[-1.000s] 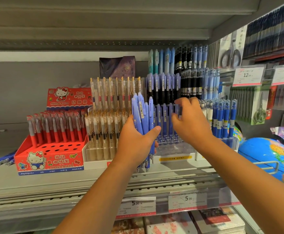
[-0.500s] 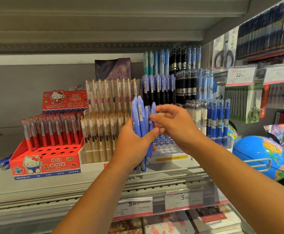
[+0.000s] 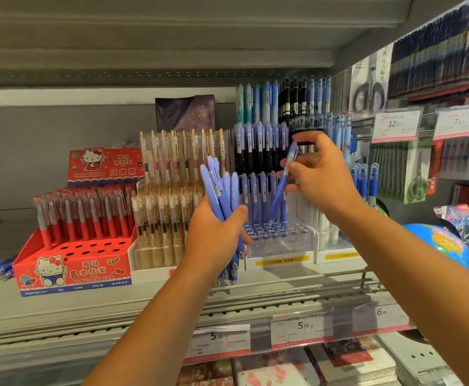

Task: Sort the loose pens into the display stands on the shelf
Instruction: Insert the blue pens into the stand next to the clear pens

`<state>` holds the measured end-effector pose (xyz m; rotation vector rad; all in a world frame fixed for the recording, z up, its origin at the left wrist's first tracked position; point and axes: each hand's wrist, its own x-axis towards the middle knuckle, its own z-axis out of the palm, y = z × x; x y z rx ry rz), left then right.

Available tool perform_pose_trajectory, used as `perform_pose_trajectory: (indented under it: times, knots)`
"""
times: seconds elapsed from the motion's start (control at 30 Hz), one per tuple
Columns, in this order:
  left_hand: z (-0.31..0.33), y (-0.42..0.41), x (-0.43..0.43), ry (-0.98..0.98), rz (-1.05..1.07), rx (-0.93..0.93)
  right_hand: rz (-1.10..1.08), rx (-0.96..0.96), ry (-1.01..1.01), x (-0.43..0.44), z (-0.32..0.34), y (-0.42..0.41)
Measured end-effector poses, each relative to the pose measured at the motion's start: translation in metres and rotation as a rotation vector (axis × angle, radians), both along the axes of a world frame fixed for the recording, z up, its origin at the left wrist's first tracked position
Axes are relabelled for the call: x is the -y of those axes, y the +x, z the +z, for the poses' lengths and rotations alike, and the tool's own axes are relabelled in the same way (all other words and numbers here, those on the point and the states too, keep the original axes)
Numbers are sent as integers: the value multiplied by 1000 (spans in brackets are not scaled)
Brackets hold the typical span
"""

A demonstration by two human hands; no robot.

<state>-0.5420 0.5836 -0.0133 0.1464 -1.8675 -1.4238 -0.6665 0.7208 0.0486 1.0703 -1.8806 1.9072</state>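
Observation:
My left hand (image 3: 216, 238) grips a bundle of several periwinkle-blue pens (image 3: 220, 190), held upright in front of the shelf. My right hand (image 3: 321, 176) pinches one single blue pen (image 3: 282, 182), tilted, its tip down over the holes of the clear tiered stand (image 3: 280, 240). That stand holds rows of matching blue pens (image 3: 258, 146) at its back and has open holes at its front. The lower ends of the bundle are hidden behind my left hand.
A red Hello Kitty box (image 3: 71, 263) of red pens stands at the left, next to a clear stand of gold-clip pens (image 3: 169, 196). More blue pens (image 3: 364, 182) fill a stand at the right. A globe (image 3: 439, 243) sits far right. Price tags line the shelf edge (image 3: 297, 327).
My right hand has drawn one pen from the bundle and carried it right and up, over the clear stand. The left hand has kept the bundle in much the same place.

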Motion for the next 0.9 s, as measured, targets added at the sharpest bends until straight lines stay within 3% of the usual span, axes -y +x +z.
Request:
perform_pose_trajectory:
  times: [0.23,0.57,0.9]
  knots:
    - [1,3,-2,0,2,20,-311,-364,237,0,-8,-8]
    - [4,3,-3,-7,13,34,-450,-346,498,11,-14,-11]
    - [4,4,-4,11,4,33,-657,-482,864,16,3,-8]
